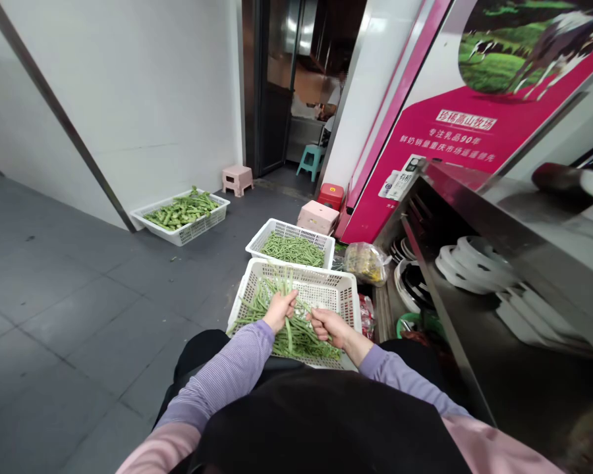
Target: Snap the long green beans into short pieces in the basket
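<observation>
The right hand (330,327) is pinching a green strand between thumb and fingers, while the left hand (281,312) is gripping a bunch of long green beans (287,334) over a white perforated basket (348,289), where more are lying. Just beyond, a second basket (331,249) is holding short bean pieces (294,250). Farther off, a teal stool (311,160) is standing in the doorway.

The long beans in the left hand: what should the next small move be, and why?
Probably snapping a short piece off with the right hand: the left hand grips long beans over the near basket, the right seems to pinch a bean too, and the basket beyond holds shorter pieces.
</observation>
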Demonstrator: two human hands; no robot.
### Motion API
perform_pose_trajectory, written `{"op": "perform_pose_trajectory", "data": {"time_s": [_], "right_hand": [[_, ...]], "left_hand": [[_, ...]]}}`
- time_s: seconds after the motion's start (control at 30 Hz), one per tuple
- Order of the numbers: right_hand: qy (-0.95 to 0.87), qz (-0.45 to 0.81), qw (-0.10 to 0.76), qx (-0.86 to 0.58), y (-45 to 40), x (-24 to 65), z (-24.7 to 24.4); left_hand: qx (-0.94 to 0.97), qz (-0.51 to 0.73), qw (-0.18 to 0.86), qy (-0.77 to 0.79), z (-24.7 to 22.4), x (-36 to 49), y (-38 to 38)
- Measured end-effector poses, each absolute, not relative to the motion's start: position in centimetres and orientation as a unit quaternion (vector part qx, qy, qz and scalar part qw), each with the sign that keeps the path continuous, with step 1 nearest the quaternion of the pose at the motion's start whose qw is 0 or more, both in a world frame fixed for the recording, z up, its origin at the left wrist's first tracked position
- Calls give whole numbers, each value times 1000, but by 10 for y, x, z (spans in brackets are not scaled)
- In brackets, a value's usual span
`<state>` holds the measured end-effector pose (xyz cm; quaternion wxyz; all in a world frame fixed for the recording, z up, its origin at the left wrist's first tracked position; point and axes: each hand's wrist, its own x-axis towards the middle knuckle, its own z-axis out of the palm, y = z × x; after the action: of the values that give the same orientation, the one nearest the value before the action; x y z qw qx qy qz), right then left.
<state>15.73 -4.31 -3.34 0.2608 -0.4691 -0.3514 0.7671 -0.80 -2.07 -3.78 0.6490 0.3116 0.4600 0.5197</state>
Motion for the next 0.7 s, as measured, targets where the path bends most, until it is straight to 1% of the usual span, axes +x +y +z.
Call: {"op": "perform_pose_trajectory", "data": {"time_s": [0.13, 0.3, 0.4, 0.5, 0.6, 0.67, 0.7], "right_hand": [[-332, 762, 269, -486, -44, 162, -32], [-227, 767, 305, -516, -44, 163, -21], [-182, 786, 311, -503, -42, 168, -14], [-175, 808, 299, -477, -43, 173, -8], [-181, 818, 260, -481, -48, 172, -6], [-192, 806, 251, -500, -49, 169, -9], [-199, 792, 261, -514, -48, 168, -12]], "left_hand": [[263, 557, 628, 476, -32, -19, -8], [254, 556, 622, 490, -24, -16, -10], [241, 566, 632, 472, -21, -13, -9], [227, 565, 655, 447, -20, -13, -5], [221, 552, 664, 453, -20, -15, -1], [245, 557, 635, 475, -20, -16, -2], [276, 564, 604, 490, -19, -15, -5]]}}
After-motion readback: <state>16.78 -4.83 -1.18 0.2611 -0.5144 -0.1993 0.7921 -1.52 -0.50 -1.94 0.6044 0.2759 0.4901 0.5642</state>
